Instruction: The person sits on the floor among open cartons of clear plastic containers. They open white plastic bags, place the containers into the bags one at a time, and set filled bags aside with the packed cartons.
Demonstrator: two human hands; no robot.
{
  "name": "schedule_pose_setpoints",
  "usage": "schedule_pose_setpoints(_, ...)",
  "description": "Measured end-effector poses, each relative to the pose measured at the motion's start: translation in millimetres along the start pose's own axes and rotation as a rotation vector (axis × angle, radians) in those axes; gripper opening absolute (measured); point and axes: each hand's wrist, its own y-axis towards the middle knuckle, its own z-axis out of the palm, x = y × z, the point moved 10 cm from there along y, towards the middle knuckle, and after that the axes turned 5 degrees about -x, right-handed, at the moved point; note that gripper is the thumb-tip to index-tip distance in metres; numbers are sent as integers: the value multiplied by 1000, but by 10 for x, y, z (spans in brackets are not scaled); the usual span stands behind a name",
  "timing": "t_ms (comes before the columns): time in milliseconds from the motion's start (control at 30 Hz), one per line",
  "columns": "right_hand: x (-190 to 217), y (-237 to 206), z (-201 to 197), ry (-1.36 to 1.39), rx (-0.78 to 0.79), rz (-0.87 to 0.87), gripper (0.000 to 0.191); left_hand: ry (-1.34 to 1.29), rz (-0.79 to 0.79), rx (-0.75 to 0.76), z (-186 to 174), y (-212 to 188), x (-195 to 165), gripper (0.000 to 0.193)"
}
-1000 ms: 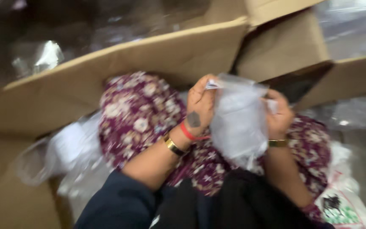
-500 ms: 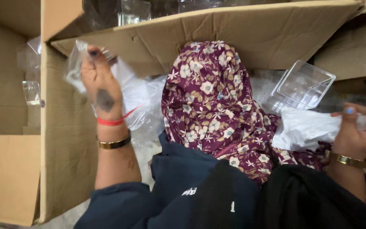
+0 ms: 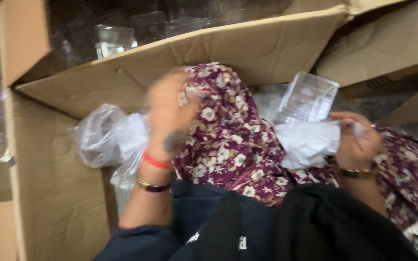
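Left hand (image 3: 170, 116) swung from upper left to frame centre, bag no longer pinched.
Blurred, so finger closure cannot be told; crumpled clear plastic bag (image 3: 105, 137) lies left of it against the cardboard box (image 3: 247, 46). Right hand (image 3: 356, 142) is clamped on a white plastic bag (image 3: 306, 142), clear plastic container (image 3: 308, 96) just above it. Bagging judged in hand; the container likely needs steadying. More clear containers (image 3: 112, 38) are stacked upper left; no labels legible.

We see a lap draped in maroon floral cloth (image 3: 238, 145), crumpled white plastic bag (image 3: 308, 142) and clear plastic container (image 3: 308, 96) at its right, thin clear bag (image 3: 105, 137) at its left, cardboard box (image 3: 247, 48) with clear containers behind.
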Motion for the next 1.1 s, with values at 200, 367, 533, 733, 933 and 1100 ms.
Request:
schedule_pose_setpoints(200,273,310,231,95,-22,-67,37,-710,386,370,1466,239,-1731,51)
schedule_pose_setpoints(367,-66,526,201,435,-107,198,32,-696,37,576,2319,281,-1558,16)
schedule_pose_setpoints(533,-511,483,335,542,-10,395,24,-547,-129,619,2606,-51,-1225,18)
schedule_pose_setpoints(733,-866,495,170,543,-133,407,27,-728,-154,557,2768,-53,-1239,14)
schedule_pose_setpoints(933,-878,576,100,630,-126,482,40,-611,-129,529,2821,43,-1295,9)
schedule_pose_setpoints(1100,-820,571,254,606,80,540,37,-737,38,362,2507,206,-1419,17)
